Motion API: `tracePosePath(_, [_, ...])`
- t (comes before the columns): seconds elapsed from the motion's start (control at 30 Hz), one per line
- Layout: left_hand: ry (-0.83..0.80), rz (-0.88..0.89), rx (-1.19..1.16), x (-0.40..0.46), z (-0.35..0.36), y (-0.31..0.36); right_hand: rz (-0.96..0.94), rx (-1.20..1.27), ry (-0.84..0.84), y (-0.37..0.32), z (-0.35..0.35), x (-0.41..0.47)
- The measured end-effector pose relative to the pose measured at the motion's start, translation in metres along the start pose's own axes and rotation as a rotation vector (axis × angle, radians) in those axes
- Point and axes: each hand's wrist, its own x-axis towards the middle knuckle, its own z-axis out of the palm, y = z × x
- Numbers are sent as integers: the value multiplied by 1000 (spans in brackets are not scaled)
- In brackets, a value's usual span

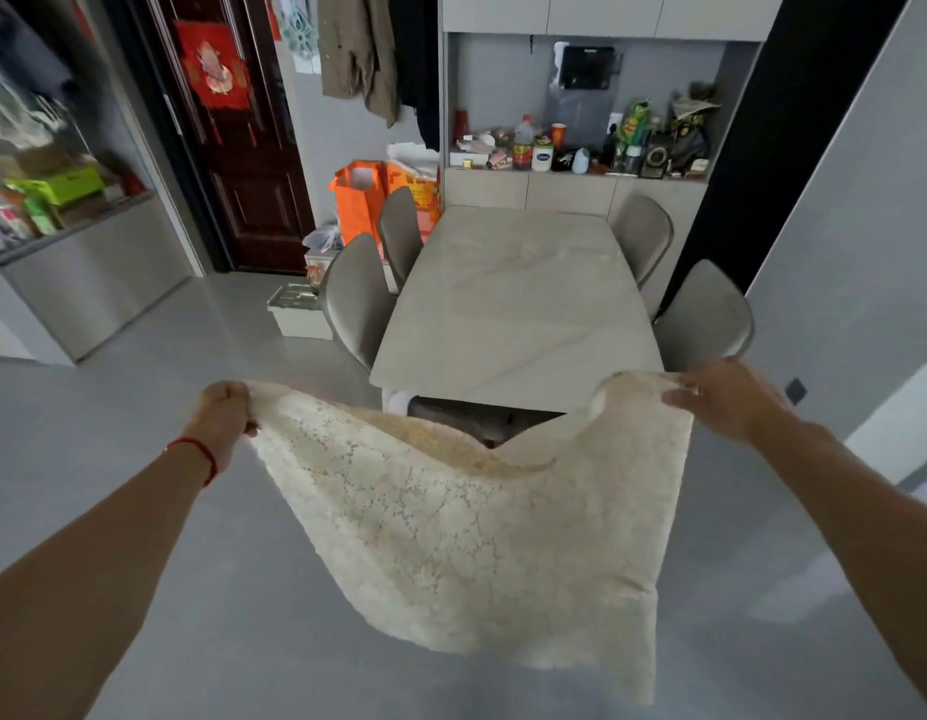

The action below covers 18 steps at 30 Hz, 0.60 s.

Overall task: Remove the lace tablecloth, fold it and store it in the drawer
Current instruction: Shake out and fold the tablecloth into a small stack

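Note:
The cream lace tablecloth [466,527] hangs in the air in front of me, doubled over, its lower edge drooping toward the floor. My left hand [223,414] grips its upper left corner in a fist. My right hand [723,400] pinches the upper right corner. Both arms are stretched out wide, holding the cloth spread between them. Behind the cloth stands the marble-topped dining table [518,304] with a bare top. No drawer shows plainly in view.
Four grey chairs [360,304] flank the table, two per side. A cluttered sideboard shelf [580,148] stands behind it. Orange bags [360,200] and a white box [300,314] sit on the floor at left. A grey cabinet [87,283] lines the left wall.

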Motion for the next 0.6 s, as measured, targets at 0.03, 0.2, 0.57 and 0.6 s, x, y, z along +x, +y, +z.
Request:
tracePosePath(0.03, [3,-2,10,1,3,-2,15,44,145,-3,-1,-1])
tracePosePath(0.2, [-13,-37,-14,6,4,-8,24,27,6,-10,12,-2])
tracePosePath(0.57, [-20,-123,-78,6,13,-14,38,164,332,-14,18,-16])
tracePosePath(0.6, [-32,-109,-40,3,17,-13,-10,89,201,-16,16,-16])
